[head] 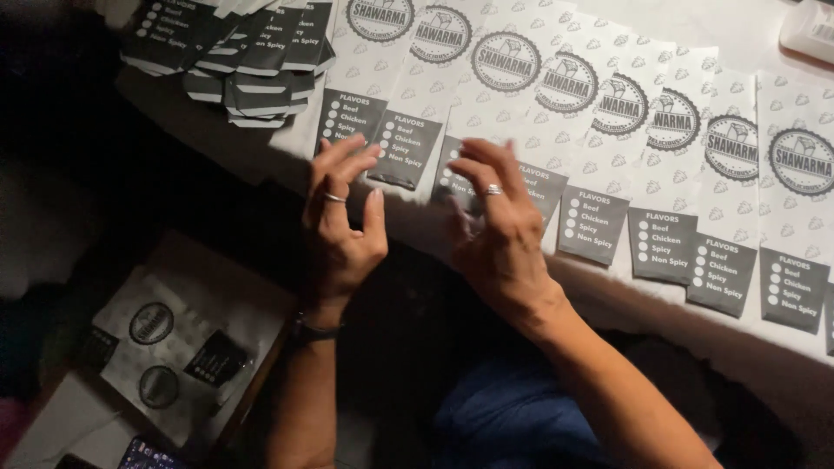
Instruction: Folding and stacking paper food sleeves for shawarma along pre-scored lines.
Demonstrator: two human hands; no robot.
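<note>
We see a row of flat white paper sleeves with round grey emblems and dark grey checklist panels (599,113), overlapping like shingles across the upper half of the frame on a white tabletop (764,35). Our left hand (340,221) hovers at centre with fingers spread and curled, holding nothing. Our right hand (495,221) arches over the dark panel of one sleeve; its fingertips seem to touch the paper, though we cannot tell if they pinch it. We judge these sleeves light, thin, floppy and easily creased, best taken by the free lower edge. A loose pile of folded sleeves (248,56) sits upper left; more lie on a brown board (261,304) lower left. Neighbouring sleeves overlap, crowding any lift.
</note>
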